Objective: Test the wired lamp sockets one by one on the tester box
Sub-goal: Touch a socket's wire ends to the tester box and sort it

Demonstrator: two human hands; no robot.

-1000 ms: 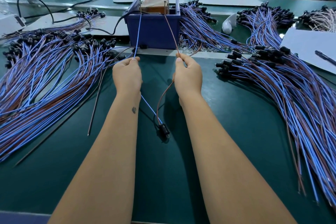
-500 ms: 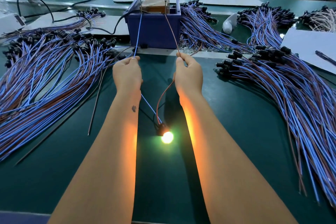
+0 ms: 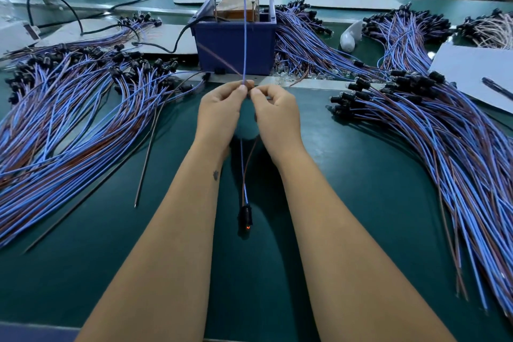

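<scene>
Green mat (image 3: 347,203), heaps of wired sockets both sides, blue tester box (image 3: 234,47) at back centre. Left hand (image 3: 219,114) and right hand (image 3: 277,116) side by side, fingertips pinching the socket's leads: blue wire (image 3: 244,36) stands up, brown slants left. Socket (image 3: 245,216) lies near the wrists, faint orange glow.

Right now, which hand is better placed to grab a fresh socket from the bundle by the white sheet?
Right, probably. The bundle's black socket ends lie beside the right hand; the left hand would have to cross over. Both pinch the wires.
</scene>
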